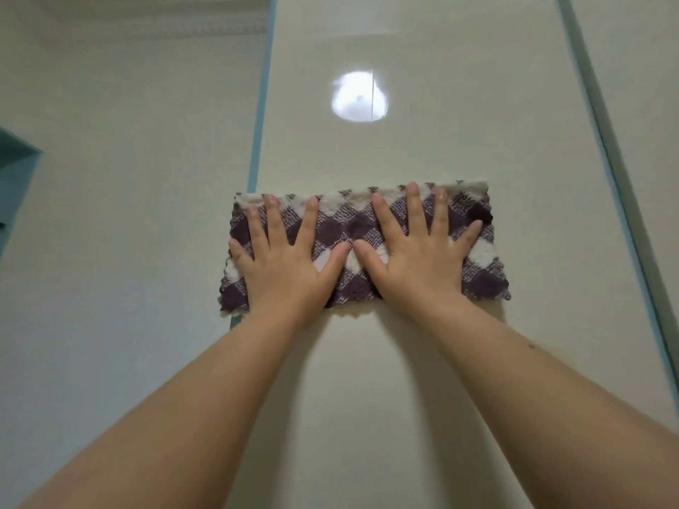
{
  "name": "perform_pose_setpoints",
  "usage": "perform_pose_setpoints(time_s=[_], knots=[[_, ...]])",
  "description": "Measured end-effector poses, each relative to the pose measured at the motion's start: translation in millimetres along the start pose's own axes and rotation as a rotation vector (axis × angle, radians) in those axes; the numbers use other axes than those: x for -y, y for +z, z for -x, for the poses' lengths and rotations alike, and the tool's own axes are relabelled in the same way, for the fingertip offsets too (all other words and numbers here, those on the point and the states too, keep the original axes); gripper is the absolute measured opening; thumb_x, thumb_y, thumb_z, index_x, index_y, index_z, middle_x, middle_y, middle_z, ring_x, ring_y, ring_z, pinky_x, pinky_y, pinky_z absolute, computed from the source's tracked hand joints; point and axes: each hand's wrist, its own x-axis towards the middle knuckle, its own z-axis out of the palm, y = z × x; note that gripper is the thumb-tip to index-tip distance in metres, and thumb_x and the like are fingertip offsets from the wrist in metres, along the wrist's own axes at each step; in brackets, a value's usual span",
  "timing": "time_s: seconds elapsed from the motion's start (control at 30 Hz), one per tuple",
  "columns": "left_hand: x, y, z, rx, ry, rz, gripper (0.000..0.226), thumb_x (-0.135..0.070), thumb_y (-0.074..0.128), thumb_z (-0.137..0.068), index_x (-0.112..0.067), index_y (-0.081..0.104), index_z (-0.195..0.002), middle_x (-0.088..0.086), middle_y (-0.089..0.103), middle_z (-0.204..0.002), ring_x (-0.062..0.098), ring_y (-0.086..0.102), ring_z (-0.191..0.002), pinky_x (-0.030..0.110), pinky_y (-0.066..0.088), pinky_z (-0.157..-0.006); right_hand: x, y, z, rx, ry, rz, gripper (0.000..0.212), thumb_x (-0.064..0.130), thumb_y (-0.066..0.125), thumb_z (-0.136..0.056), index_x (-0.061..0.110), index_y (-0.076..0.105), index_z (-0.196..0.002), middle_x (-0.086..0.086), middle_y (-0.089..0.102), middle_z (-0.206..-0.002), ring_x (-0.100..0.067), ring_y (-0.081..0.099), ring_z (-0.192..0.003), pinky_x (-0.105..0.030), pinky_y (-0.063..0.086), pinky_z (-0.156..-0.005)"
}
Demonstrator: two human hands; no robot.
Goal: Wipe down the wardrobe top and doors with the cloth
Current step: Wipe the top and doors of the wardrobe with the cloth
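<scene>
A purple-and-white checked cloth (481,281) lies flat against a glossy cream wardrobe door (422,361), spread wide across the panel. My left hand (284,262) presses on the cloth's left half with fingers spread. Beside it, my right hand (417,259) presses on the right half, palm flat, fingers spread too. The thumbs nearly touch at the cloth's middle. Both forearms reach up from the bottom of the view.
A teal edge strip (259,115) bounds the door on the left, another teal strip (602,141) on the right. A bright light reflection (360,97) shines on the door above the cloth. A cream wall and moulded cornice (147,27) lie at upper left.
</scene>
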Motion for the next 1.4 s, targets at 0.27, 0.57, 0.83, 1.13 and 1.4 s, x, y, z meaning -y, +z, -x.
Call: perform_pose_setpoints(time_s=[0.27, 0.57, 0.83, 1.13, 1.4], knots=[[1, -4, 12, 0.049, 0.018, -0.077, 0.077, -0.075, 0.016, -0.078, -0.043, -0.009, -0.142, 0.014, -0.017, -0.154, 0.036, -0.016, -0.140, 0.063, 0.004, -0.107, -9, -1, 12, 0.067, -0.034, 0.038, 0.067, 0.073, 0.012, -0.086, 0.048, -0.015, -0.142, 0.004, -0.021, -0.156, -0.031, -0.027, -0.139, -0.073, -0.014, -0.097], [-55, -1, -11, 0.107, 0.106, -0.066, 0.093, -0.089, 0.009, -0.059, -0.048, -0.013, -0.139, 0.013, -0.025, -0.152, 0.036, -0.026, -0.137, 0.063, -0.008, -0.106, -74, -14, 1, 0.057, 0.060, 0.037, 0.070, 0.079, 0.014, -0.079, 0.054, -0.010, -0.141, 0.010, -0.022, -0.155, -0.032, -0.027, -0.139, -0.072, -0.010, -0.100], [-117, 20, -18, 0.037, 0.180, -0.039, 0.091, -0.090, 0.009, -0.061, -0.048, -0.010, -0.140, 0.015, -0.021, -0.153, 0.038, -0.024, -0.137, 0.064, -0.010, -0.104, -140, -23, -4, 0.033, 0.113, 0.048, 0.072, 0.081, 0.014, -0.077, 0.055, -0.009, -0.140, 0.010, -0.019, -0.156, -0.029, -0.025, -0.140, -0.071, -0.009, -0.101], [-129, 30, 20, 0.040, 0.196, -0.008, 0.091, -0.089, 0.011, -0.063, -0.047, -0.010, -0.141, 0.014, -0.021, -0.153, 0.037, -0.025, -0.137, 0.064, -0.010, -0.104, -154, -15, 35, 0.041, 0.159, 0.035, 0.074, 0.082, 0.012, -0.076, 0.053, -0.012, -0.140, 0.010, -0.021, -0.155, -0.029, -0.026, -0.140, -0.071, -0.006, -0.103], [-125, 43, 93, 0.066, 0.212, 0.024, 0.090, -0.087, 0.015, -0.066, -0.044, -0.009, -0.141, 0.015, -0.024, -0.152, 0.036, -0.028, -0.136, 0.063, -0.014, -0.103, -160, 1, 111, 0.076, 0.171, -0.006, 0.077, 0.082, 0.002, -0.068, 0.051, -0.018, -0.137, 0.011, -0.025, -0.154, -0.024, -0.027, -0.140, -0.069, -0.008, -0.103]])
